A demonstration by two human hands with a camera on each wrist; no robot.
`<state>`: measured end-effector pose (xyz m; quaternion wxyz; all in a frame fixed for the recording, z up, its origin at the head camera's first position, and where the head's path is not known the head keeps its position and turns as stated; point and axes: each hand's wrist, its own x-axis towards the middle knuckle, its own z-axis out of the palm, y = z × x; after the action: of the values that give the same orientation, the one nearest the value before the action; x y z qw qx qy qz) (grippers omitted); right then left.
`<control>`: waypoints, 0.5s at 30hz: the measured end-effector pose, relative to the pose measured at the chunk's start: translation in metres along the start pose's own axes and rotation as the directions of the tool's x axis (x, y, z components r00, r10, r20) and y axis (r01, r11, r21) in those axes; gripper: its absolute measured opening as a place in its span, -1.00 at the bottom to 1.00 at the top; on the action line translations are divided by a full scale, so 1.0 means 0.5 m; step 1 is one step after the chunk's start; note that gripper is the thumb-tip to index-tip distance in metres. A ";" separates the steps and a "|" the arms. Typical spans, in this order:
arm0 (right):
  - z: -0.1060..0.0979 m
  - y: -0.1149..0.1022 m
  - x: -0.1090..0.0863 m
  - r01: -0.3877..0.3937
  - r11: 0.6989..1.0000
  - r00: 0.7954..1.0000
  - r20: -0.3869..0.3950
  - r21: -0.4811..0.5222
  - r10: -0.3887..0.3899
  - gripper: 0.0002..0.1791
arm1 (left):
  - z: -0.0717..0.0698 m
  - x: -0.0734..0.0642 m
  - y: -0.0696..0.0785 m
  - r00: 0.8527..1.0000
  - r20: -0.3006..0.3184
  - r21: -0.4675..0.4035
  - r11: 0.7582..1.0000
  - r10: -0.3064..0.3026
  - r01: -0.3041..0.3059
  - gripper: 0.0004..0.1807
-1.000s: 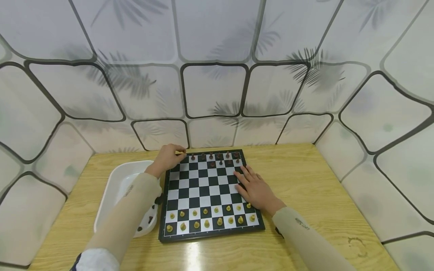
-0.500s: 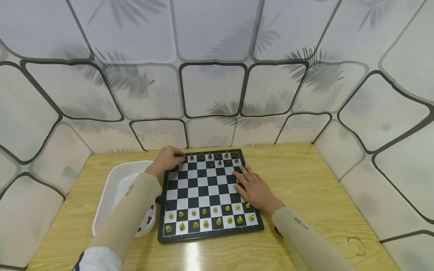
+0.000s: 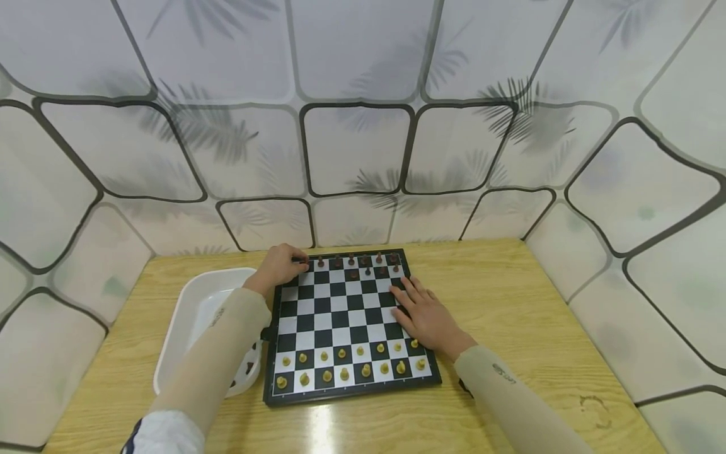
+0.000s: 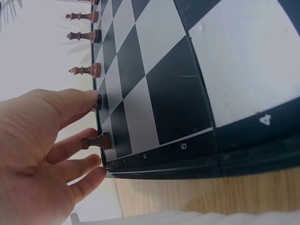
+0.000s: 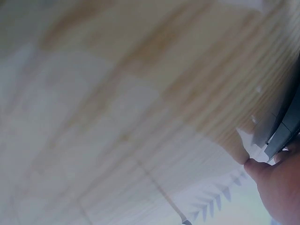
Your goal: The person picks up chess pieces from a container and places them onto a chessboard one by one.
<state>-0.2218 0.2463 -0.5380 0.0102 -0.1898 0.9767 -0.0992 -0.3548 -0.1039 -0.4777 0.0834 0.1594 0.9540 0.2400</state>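
Note:
A black-and-white chessboard lies on the table. At its far left corner my left hand pinches a dark chess piece between thumb and forefinger; only the base shows, so its kind is hidden. Beside it a brown rook stands upright on the corner square, close to the other fingers. A brown bishop stands on the other side of the thumb. My right hand rests on the board's right edge, fingers spread and straight.
Pale yellow chess pieces stand in two rows at the near side. Several dark red-brown pieces stand along the far side. Left of the board is a white plastic tray, partly under the left forearm. A patterned wall rises behind the wooden table.
The left hand has lowered slightly at the far left corner, its fingertips nearer the board. The right hand stays in place. The view has shifted a little.

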 end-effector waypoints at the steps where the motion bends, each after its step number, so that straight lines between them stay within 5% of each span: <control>1: 0.000 0.000 0.000 -0.002 1.000 1.000 0.005 -0.003 0.002 -0.31 | 0.001 0.001 0.000 1.000 0.001 0.001 1.000 0.002 -0.002 -0.70; 15: 0.002 0.003 0.002 -0.006 1.000 1.000 0.005 -0.017 0.006 -0.31 | 0.003 0.009 -0.005 1.000 -0.001 0.030 0.999 0.016 -0.016 -0.71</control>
<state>-0.2233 0.2469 -0.5392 0.0114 -0.1873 0.9780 -0.0906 -0.3590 -0.1038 -0.4807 0.0784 0.1681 0.9562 0.2263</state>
